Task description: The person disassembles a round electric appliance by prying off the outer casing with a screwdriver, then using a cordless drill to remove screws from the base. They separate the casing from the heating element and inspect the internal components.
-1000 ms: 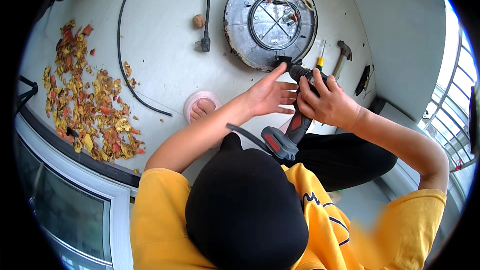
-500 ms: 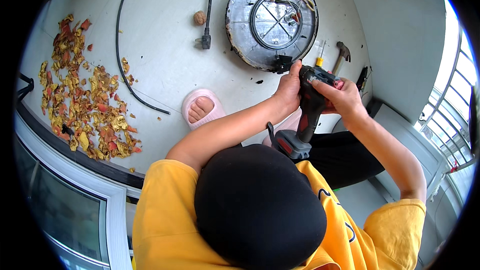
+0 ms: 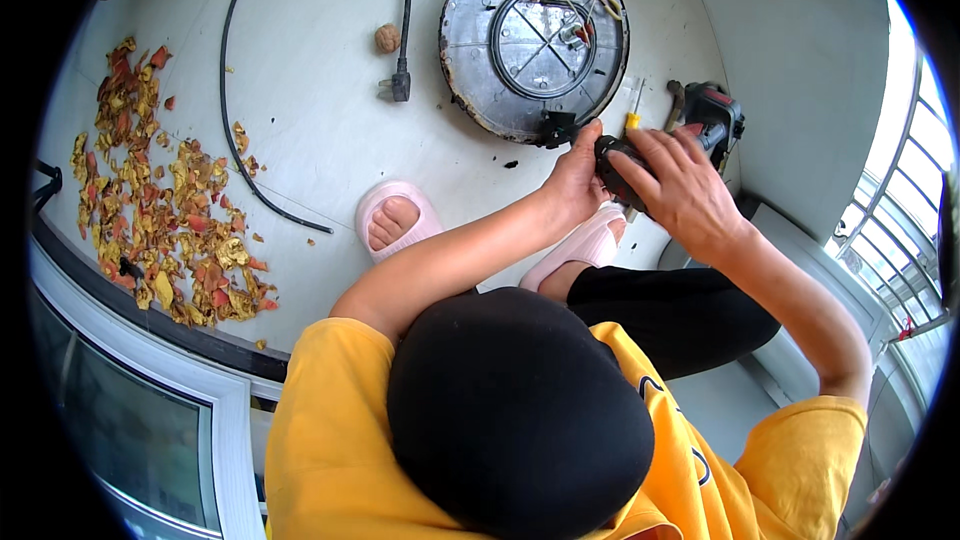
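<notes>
My right hand (image 3: 680, 183) is closed over the body of a dark cordless drill (image 3: 712, 112), whose battery end points to the far right. The drill's dark front end (image 3: 612, 158) is turned toward my left hand (image 3: 580, 175). My left hand is closed at that front end, with its thumb up and its other fingers partly hidden. Just beyond my left thumb lies a round metal appliance base (image 3: 482, 60), its inner side up, with a coiled black ring and loose wires. A black fitting (image 3: 557, 128) sits at its near edge.
A yellow-handled screwdriver (image 3: 633, 120) and a partly hidden hammer (image 3: 676, 92) lie right of the base. Left are a black power cord with plug (image 3: 400, 85), a walnut (image 3: 388, 37) and scattered dried peels (image 3: 200, 230). My feet wear pink slippers (image 3: 395, 220).
The drill has swung round: its battery end went from near my body to the far right. My right hand has shifted its hold onto the body; my left hand stays at the front end.
</notes>
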The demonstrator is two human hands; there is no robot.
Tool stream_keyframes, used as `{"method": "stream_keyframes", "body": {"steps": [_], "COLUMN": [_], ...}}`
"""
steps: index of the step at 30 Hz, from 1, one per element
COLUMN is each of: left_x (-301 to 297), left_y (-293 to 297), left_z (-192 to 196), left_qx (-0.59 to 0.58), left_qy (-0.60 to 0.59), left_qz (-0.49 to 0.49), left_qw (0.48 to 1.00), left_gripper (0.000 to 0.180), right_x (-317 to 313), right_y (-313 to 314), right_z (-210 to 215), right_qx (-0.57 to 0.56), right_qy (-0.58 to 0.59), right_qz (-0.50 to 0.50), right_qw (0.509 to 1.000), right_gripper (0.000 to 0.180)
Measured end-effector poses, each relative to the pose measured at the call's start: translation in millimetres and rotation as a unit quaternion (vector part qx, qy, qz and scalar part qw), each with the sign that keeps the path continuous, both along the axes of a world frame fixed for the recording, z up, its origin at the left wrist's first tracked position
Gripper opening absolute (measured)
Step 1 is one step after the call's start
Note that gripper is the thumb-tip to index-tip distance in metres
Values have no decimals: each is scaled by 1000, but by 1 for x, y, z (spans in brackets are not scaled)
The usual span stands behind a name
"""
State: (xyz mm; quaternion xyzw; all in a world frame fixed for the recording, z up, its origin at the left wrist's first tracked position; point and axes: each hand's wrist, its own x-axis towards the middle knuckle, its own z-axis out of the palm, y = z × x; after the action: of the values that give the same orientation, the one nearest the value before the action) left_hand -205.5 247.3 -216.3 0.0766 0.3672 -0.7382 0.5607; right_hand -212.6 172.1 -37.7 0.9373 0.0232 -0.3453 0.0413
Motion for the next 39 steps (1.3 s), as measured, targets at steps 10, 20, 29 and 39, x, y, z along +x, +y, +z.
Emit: {"method": "stream_keyframes", "body": {"steps": [10, 20, 29, 39], "left_x": [-11, 7, 39, 11], "left_y": [0, 22, 34, 12], "left_z": [-1, -13, -27, 4], "left_qx": [32, -119, -243, -95], "left_qy": [-24, 62, 41, -91], "left_qz": [28, -71, -98, -16], "left_qw": [999, 988, 964, 991], "left_gripper": [32, 69, 81, 47], "right_x": [-15, -21, -12, -13], "right_y": [-3, -9, -9, 12], "right_z": [-15, -24, -17, 18], "right_qx": [220, 96, -1, 30], "right_qy": [14, -16, -48, -16], "right_qz": [-902, -394, 102, -98], "right_qw": [372, 914, 994, 995], "right_gripper": [59, 60, 44, 82]}}
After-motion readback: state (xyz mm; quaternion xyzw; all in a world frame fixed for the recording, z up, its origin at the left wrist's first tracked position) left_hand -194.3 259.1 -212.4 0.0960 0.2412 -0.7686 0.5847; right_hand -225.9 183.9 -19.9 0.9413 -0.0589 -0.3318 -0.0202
